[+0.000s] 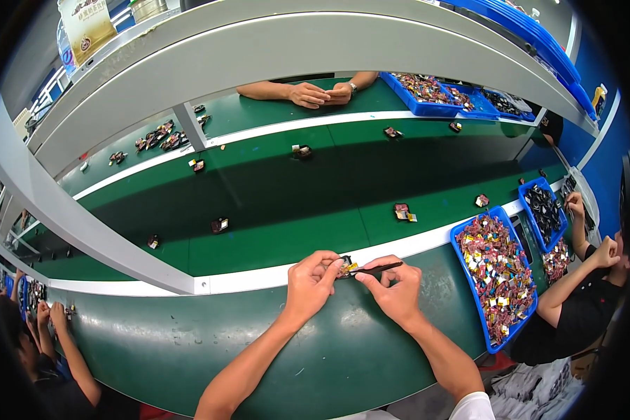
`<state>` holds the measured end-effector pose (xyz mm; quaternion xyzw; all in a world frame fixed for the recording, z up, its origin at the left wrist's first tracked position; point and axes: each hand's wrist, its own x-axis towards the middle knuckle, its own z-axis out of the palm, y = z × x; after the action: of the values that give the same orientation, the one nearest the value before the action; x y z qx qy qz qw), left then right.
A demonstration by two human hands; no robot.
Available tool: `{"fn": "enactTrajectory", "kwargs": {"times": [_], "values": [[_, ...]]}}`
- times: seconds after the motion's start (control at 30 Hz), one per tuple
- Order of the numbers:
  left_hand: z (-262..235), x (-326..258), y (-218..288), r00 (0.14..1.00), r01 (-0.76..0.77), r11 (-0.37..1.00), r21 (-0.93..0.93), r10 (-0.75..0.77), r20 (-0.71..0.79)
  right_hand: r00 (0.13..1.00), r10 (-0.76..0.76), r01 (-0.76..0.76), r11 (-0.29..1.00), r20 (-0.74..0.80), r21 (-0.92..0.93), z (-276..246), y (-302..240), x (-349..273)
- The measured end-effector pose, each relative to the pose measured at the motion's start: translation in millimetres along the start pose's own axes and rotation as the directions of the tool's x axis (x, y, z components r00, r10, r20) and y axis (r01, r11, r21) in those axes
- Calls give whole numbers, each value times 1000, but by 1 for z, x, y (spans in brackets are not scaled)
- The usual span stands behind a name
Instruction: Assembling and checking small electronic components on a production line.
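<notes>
Between the fingertips of my left hand is a small electronic assembly, dark with a yellow part. My left fingers are closed around it. In my right hand is a pair of black tweezers, pinched between thumb and fingers, with its tip pointing left at the assembly. Fine details of the assembly are partly hidden by my fingers. Both hands are above the near edge of the green worktable, close to the white rail.
A green conveyor belt beyond the rail carries several small assemblies. To my right, a blue tray holds many wired parts; another blue tray holds black ones. A grey frame crosses overhead. Co-workers sit left, right and opposite.
</notes>
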<state>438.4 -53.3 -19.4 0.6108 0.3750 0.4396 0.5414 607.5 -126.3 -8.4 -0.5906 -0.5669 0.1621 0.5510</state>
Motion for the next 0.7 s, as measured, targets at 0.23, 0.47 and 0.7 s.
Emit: {"fn": "enactTrajectory", "kwargs": {"times": [0.23,0.47,0.7], "values": [[3,-2,-4,995,-96,993,64,96,-4,985,166,-170,975,39,145,-1,-1,2],[2,-4,-1,976,-215,962,168,215,18,925,356,-376,812,131,446,-3,3,6],[4,-6,-2,949,-308,924,226,316,-2,859,471,-508,745,199,431,-9,-13,12]]}}
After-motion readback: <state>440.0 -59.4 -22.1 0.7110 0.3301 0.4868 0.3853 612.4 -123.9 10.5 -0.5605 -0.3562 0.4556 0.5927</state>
